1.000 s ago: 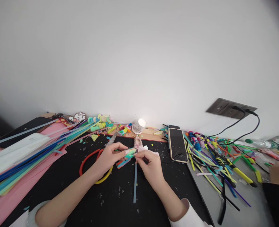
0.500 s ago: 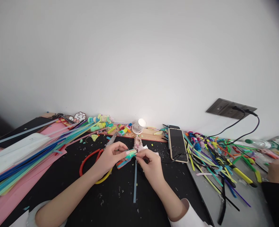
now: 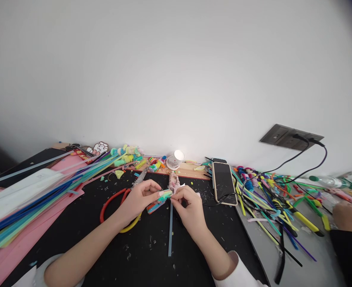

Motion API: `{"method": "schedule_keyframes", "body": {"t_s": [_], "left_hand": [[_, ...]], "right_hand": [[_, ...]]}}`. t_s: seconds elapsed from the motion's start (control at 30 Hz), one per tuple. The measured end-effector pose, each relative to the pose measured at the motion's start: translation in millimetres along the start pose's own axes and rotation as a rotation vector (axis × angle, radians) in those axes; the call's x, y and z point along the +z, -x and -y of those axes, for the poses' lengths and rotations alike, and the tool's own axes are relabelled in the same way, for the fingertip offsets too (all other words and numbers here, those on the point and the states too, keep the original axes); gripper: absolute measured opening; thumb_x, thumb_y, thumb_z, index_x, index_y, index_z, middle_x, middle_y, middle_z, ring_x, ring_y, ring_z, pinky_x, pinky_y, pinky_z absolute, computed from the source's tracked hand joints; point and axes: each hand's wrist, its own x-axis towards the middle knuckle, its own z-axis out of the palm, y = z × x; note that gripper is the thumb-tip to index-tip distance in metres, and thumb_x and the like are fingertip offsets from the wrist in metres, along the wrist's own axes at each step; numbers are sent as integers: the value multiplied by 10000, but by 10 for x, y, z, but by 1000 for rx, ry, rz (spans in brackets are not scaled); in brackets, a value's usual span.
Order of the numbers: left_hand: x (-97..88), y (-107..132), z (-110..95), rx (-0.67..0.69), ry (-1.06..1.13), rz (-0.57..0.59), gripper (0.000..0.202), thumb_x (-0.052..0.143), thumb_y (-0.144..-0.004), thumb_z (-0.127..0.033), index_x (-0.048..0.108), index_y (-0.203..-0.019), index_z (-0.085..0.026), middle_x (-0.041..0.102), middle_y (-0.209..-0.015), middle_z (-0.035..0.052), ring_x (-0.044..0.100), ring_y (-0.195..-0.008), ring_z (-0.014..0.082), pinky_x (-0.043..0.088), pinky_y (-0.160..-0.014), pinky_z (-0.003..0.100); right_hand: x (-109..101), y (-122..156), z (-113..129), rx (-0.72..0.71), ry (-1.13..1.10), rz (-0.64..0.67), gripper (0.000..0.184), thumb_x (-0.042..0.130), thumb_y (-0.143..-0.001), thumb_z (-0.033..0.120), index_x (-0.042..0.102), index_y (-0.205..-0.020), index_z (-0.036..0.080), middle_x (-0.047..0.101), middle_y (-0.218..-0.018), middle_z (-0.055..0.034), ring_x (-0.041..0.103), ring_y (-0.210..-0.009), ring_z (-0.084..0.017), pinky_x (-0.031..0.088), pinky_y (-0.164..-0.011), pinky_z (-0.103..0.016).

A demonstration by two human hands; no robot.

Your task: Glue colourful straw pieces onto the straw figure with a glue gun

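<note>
My left hand (image 3: 141, 197) pinches a small bundle of green and teal fuzzy pipe cleaners (image 3: 165, 195) between thumb and fingers. From the other side, my right hand (image 3: 190, 203) has its thumb and index finger closed at the bundle's right end; whether it grips the bundle or a tiny piece there is too small to tell. Just below the bundle are orange and blue strips (image 3: 153, 208), and I cannot tell if they are joined to it. A translucent bluish stick (image 3: 170, 235) lies on the black mat between my forearms. Red and yellow loop handles (image 3: 106, 205) show partly behind my left forearm.
A white paper cup (image 3: 175, 160) stands tilted near the wall. Rightward lie a phone (image 3: 223, 183), scattered pipe cleaners (image 3: 265, 203) and yellow-black pliers (image 3: 304, 221). Another person's hand (image 3: 349, 217) is at the far right. Long coloured strips (image 3: 44, 203) cover pink sheets (image 3: 23, 247) at left.
My right hand shifts very slightly at the bundle's end. The other person's hand at the far right has moved a little to the left.
</note>
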Motion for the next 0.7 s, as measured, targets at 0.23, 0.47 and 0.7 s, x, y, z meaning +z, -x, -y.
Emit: {"method": "schedule_keyframes", "body": {"t_s": [0.23,0.47,0.7], "left_hand": [[-7,15,-16,25,-14,2,263,772,-756,-419,657,-832,-195,696,-798,24,659,-765,201,501,-694,306],[-3,28,-51,76,-59,13,271,716,-822,-463,689,-827,-193,689,-800,30,645,-773,204,505,-695,306],[9,18,-36,72,6,65,294,783,-759,-405,684,-932,-188,738,-958,73,705,-952,263,557,-857,376]], "right_hand": [[-2,-15,7,142,-17,-48,283,669,-731,87,643,-975,228,593,-862,6,534,-645,-135,448,-565,-239],[-7,-28,6,248,-83,77,356,616,-759,153,698,-1098,224,640,-832,-7,556,-660,-149,468,-610,-265],[-7,-34,-17,313,-143,57,308,631,-757,208,718,-1052,198,629,-769,6,537,-638,-145,462,-612,-271]]}}
